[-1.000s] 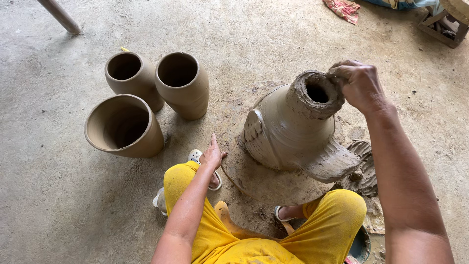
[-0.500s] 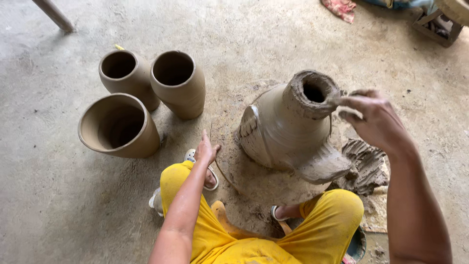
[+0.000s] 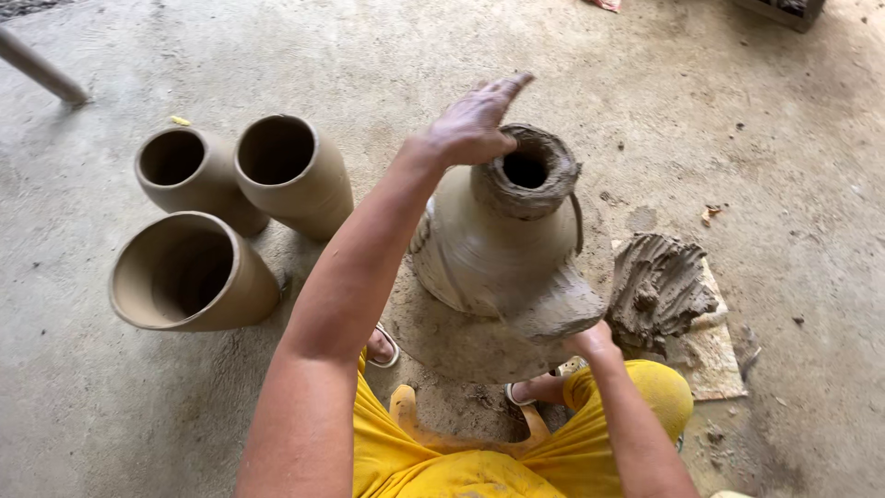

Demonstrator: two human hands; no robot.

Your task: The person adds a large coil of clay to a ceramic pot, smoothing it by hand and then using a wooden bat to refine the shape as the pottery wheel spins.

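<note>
wet clay pot (image 3: 502,244) sits on the concrete floor (image 3: 719,120) between the knees. left hand (image 3: 475,124), fingers spread flat, rests beside its rough rim (image 3: 527,171); right hand (image 3: 590,339) cups the base, closure hidden. best pressed lightly and evenly while the base stays braced.

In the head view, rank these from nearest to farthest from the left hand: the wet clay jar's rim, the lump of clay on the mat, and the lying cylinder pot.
From the left hand:
1. Wet clay jar's rim, touching, just right of it.
2. Lump of clay, lower right on the mat.
3. Lying cylinder pot, far lower left.
</note>
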